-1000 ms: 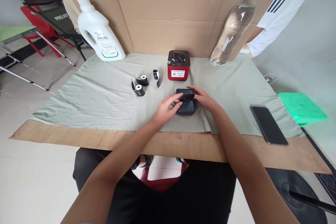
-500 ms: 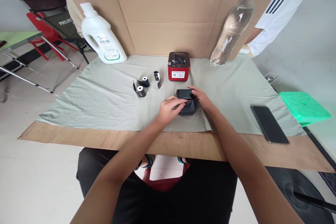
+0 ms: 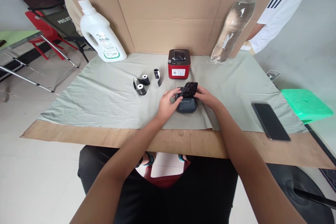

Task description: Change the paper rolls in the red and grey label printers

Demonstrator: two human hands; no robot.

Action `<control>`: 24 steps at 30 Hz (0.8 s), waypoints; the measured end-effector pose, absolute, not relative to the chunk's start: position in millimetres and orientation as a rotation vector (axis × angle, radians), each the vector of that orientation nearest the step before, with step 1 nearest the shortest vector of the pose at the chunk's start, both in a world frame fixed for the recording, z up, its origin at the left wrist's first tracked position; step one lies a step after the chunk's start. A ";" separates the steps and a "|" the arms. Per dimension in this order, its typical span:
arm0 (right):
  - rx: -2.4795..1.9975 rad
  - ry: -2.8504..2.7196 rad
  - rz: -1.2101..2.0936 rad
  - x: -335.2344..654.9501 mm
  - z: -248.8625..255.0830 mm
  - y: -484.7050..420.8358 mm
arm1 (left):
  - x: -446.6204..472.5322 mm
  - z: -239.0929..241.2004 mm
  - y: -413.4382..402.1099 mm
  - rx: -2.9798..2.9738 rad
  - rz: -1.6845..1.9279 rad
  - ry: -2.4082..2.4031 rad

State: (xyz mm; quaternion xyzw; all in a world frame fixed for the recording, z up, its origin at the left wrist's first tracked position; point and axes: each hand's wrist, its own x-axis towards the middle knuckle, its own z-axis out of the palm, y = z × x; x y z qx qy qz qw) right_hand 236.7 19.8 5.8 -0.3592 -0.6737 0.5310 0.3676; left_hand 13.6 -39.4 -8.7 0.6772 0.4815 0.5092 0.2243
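A small dark grey printer (image 3: 186,105) lies on the grey-green cloth (image 3: 105,94) in the middle of the table. Both hands hold a shiny black strip (image 3: 189,89) just above its far end. My left hand (image 3: 168,103) pinches the strip's left edge and rests against the printer's left side. My right hand (image 3: 206,97) grips the strip's right edge with curled fingers. Behind them stands a red and black printer (image 3: 179,64).
Three small black paper rolls (image 3: 143,83) lie left of the red printer. A white detergent jug (image 3: 99,34) and a clear water bottle (image 3: 233,24) lean on the cardboard backdrop. A black phone (image 3: 271,121) lies at right, near a green stool (image 3: 306,105). Another person's striped sleeve (image 3: 280,3) shows far right.
The black strip went from lying nearly flat over the grey printer to being lifted and tilted up at its far end. Both hands shifted slightly away from me.
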 end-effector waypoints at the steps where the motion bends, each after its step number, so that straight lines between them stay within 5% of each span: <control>1: -0.915 -1.738 1.365 236.1 7.1 19.1 | 13.4 -9.6 -38.8 1.882 1.395 1.327; 24: -1.018 -1.736 1.443 241.2 1.8 23.4 | 5.4 -24.4 -10.7 1.430 1.163 1.254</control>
